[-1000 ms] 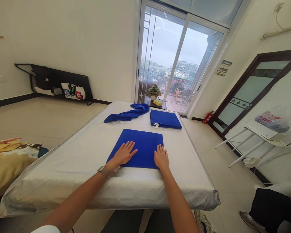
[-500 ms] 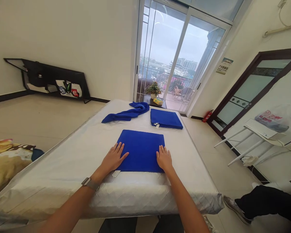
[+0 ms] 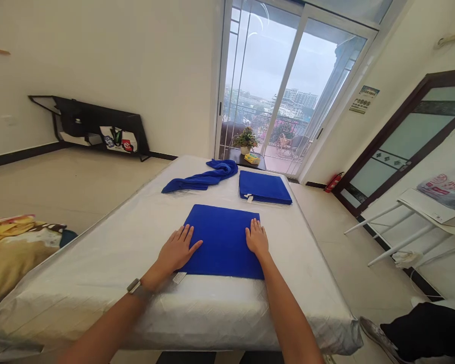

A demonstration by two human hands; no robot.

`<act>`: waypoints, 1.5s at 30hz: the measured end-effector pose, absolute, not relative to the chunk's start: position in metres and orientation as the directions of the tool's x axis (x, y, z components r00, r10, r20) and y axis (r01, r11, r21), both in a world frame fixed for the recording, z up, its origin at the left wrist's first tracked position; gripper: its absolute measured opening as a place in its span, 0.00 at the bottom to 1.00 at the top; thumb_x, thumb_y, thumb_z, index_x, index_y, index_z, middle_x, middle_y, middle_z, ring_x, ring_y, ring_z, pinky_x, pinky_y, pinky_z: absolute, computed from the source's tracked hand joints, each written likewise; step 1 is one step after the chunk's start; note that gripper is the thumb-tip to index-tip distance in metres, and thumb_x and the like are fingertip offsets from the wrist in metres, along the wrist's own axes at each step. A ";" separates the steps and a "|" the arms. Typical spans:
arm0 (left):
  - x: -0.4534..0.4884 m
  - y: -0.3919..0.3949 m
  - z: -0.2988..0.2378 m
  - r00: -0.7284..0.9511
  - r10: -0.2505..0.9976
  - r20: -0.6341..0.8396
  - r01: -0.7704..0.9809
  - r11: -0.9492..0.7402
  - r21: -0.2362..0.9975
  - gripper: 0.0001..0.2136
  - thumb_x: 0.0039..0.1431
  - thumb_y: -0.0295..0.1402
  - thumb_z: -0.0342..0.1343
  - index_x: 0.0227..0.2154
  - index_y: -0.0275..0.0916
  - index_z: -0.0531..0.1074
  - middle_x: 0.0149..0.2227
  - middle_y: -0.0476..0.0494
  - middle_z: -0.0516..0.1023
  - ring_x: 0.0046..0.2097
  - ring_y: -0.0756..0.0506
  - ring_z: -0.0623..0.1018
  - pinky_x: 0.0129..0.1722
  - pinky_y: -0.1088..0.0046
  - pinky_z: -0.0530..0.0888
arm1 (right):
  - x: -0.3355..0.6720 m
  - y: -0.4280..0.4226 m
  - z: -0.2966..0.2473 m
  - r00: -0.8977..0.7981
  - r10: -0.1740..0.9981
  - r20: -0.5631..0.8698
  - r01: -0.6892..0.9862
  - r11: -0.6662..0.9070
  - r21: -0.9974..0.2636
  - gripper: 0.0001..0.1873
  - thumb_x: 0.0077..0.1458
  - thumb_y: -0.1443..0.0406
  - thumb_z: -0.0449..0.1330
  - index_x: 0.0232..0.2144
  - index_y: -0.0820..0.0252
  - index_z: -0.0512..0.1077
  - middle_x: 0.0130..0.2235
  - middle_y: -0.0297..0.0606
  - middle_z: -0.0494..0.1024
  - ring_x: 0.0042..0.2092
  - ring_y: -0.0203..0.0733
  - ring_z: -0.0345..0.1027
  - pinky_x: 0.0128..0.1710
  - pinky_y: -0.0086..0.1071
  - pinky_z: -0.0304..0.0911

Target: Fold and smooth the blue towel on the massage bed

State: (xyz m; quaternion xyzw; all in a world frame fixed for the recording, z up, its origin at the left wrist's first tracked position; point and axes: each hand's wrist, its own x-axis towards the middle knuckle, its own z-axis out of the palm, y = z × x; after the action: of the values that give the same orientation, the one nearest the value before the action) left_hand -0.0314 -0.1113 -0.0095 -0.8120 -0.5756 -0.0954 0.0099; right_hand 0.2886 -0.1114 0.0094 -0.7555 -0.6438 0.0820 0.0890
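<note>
- On my view, the plastic-covered mattress (image 3: 129, 242) fills the middle, and past my work I see a neat stack of folded blue cloths (image 3: 265, 187) on its far right.
- A loose, twisted blue cloth (image 3: 200, 179) lies to the left of that stack, just beside it.
- Beyond the far edge I make out a potted plant (image 3: 245, 141) and a yellow packet (image 3: 252, 158), before the sliding glass door (image 3: 263, 101).
- Fabrics are heaped (image 3: 18, 255) on the left; another person's dark-clothed leg (image 3: 426, 331) is at lower right, near a white chair (image 3: 432, 207).
- Both my arms reach forward from the near edge, palms down, with a watch (image 3: 134, 286) on the left wrist.
- The folded blue cloth (image 3: 223, 247) lies flat near the close edge, between my hands, a white label (image 3: 179, 277) poking out at its near left corner.
- My left hand (image 3: 176, 247) rests on its left side, grip unclosed, thumb spread inward.
- My right hand (image 3: 257, 238) rests on its right side, fingers extended rather than clamped.
</note>
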 end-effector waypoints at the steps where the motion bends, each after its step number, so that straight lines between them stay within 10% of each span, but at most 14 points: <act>1: -0.022 -0.108 -0.006 0.305 0.936 0.175 0.942 -0.324 0.089 0.45 0.64 0.61 0.28 0.67 0.25 0.56 0.69 0.28 0.56 0.70 0.34 0.56 0.68 0.53 0.55 | 0.289 -0.111 0.008 0.157 0.988 -0.006 0.957 -0.154 -0.245 0.35 0.70 0.55 0.34 0.71 0.69 0.44 0.73 0.41 0.43 0.73 0.40 0.32 0.70 0.39 0.30; 11: 0.168 -0.084 0.015 0.651 0.720 0.239 0.689 -0.693 0.213 0.37 0.69 0.52 0.24 0.67 0.30 0.56 0.69 0.34 0.58 0.71 0.42 0.55 0.69 0.61 0.50 | 0.292 -0.112 0.009 0.144 0.990 0.006 0.968 -0.140 -0.208 0.32 0.70 0.58 0.35 0.72 0.64 0.45 0.73 0.38 0.43 0.73 0.38 0.32 0.70 0.37 0.31; 27: -0.003 -0.030 -0.003 0.258 0.964 0.062 0.943 -0.265 0.202 0.39 0.68 0.54 0.24 0.69 0.27 0.48 0.72 0.34 0.49 0.72 0.38 0.50 0.70 0.54 0.50 | 0.289 -0.112 0.012 0.160 0.987 -0.030 0.967 -0.163 -0.195 0.34 0.70 0.57 0.33 0.72 0.69 0.43 0.73 0.40 0.42 0.73 0.41 0.32 0.70 0.40 0.32; 45: -0.011 -0.022 -0.011 0.211 0.970 0.119 0.967 -0.225 0.118 0.40 0.67 0.53 0.25 0.68 0.23 0.52 0.70 0.27 0.53 0.71 0.35 0.54 0.68 0.53 0.54 | 0.300 -0.061 0.010 0.206 0.979 -0.005 0.952 -0.201 -0.232 0.35 0.69 0.55 0.34 0.71 0.68 0.44 0.73 0.39 0.45 0.73 0.39 0.33 0.70 0.37 0.31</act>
State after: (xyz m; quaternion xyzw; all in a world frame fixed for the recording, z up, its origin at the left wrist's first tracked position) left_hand -0.0108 -0.0219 -0.0111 -0.7782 -0.6223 -0.0837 -0.0090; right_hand 0.2995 -0.0613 0.0097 -0.7713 -0.6257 0.0756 0.0891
